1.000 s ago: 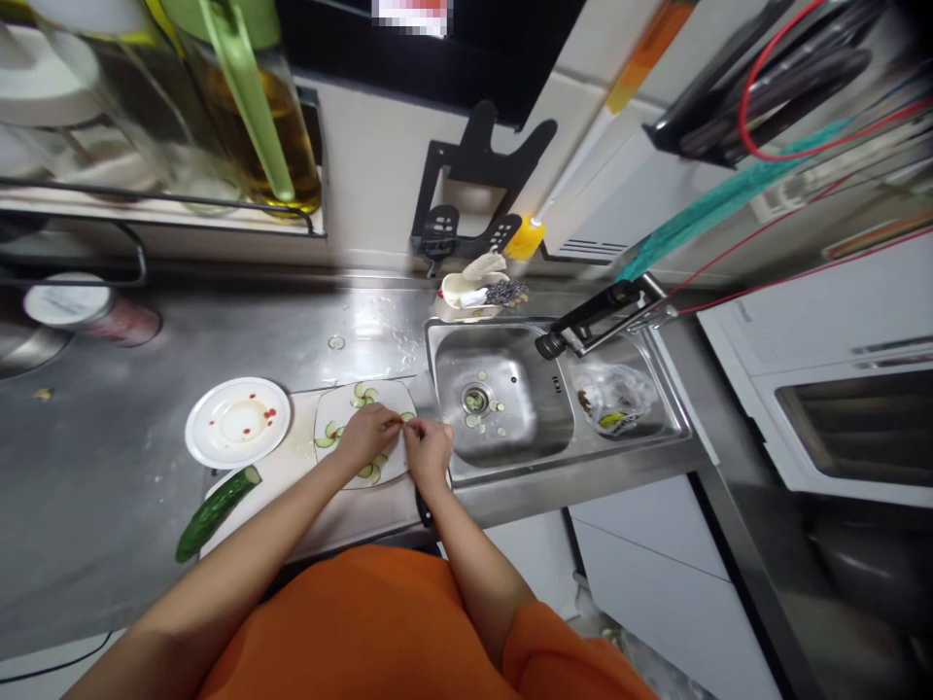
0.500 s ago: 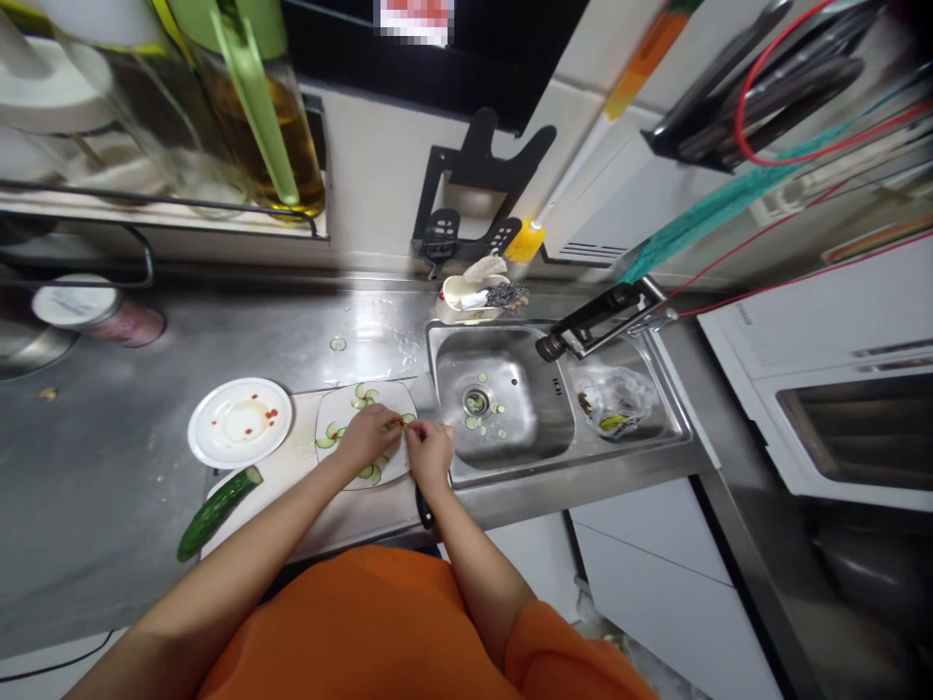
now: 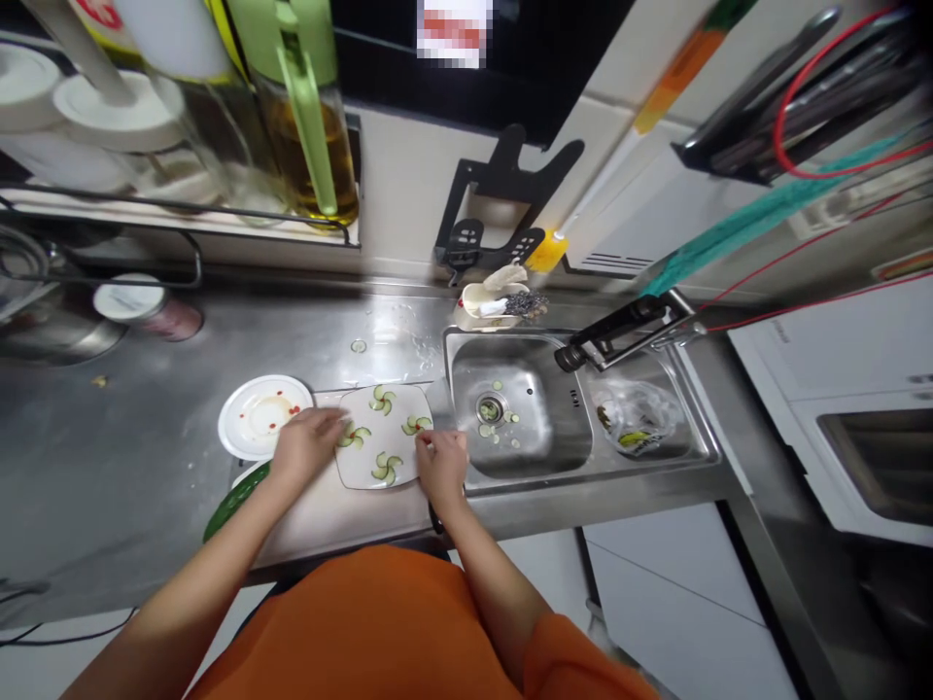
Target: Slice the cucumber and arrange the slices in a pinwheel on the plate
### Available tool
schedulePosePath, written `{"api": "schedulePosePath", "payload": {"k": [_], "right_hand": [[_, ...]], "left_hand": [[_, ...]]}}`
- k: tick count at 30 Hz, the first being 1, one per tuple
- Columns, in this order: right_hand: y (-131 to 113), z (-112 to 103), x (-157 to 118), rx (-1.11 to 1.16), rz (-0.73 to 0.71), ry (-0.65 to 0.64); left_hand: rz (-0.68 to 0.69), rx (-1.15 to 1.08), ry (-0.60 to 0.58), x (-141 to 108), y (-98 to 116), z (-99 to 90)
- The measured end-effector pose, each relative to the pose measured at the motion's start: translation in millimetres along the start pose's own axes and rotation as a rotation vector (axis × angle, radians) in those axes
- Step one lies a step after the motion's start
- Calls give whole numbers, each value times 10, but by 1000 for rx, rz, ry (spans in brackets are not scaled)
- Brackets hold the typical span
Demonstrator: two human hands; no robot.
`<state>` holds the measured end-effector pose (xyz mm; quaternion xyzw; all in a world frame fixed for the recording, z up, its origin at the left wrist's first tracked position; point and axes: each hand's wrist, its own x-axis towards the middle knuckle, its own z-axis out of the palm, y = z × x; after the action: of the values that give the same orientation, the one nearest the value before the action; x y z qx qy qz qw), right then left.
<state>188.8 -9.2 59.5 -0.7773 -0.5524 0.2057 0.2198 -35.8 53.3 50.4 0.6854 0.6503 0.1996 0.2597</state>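
A squarish white plate [image 3: 380,437] lies on a pale cutting board [image 3: 313,525] with cucumber slices fanned into pinwheels near its sides. Red bits show at the centres of the left pinwheel [image 3: 355,436] and the right pinwheel [image 3: 417,426]. My left hand [image 3: 310,442] is over the plate's left edge, fingers bent together and blurred; whatever is in them is too small to tell. At the right edge, beside the right pinwheel, my right hand [image 3: 442,467] has its fingers curled together, their tips hidden. A round white plate [image 3: 252,418] with red bits is left of my left hand.
A cucumber [image 3: 233,501] lies left of my left forearm. A dark knife handle [image 3: 435,520] shows by my right wrist. To the right is a steel sink [image 3: 539,437] with slices around its drain, then a plastic bag [image 3: 634,418]. Bottles [image 3: 313,146] stand on a rack above.
My left hand has moved left, away from the right pinwheel, to the plate's left edge, uncovering the pinwheels. My right hand stays by the right edge. The view has shifted a little.
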Motion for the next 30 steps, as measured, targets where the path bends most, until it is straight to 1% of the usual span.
{"api": "schedulePosePath", "payload": {"k": [3,6,9,14,19,22,25,27,30], "right_hand": [[-62,31,-60,-10,-41,-31],[-134,62,-102,-11,-66,-60],[-191,75,-136,-21,-75,-82],[-216,73,-179,-35,-84,-108],[-219,56,-200,-28,-82,-109],[-226,35,-205,-14,-89,-108],[-227,16,-202,26,-109,-118],[-221,21,-197,77,-132,-137],[-204,63,-193,204,-115,-186]], "left_hand": [[-164,145,40,39,-267,-213],[-249,208,26,100,-413,-294],[-288,261,-6,154,-439,-277],[-336,330,-38,214,-397,-229],[-358,344,-37,225,-381,-278],[-369,251,-21,183,-387,-333],[-389,55,2,75,-348,-343],[-406,-97,-14,-35,-262,-296],[-403,-306,-110,-212,-47,-153]]}}
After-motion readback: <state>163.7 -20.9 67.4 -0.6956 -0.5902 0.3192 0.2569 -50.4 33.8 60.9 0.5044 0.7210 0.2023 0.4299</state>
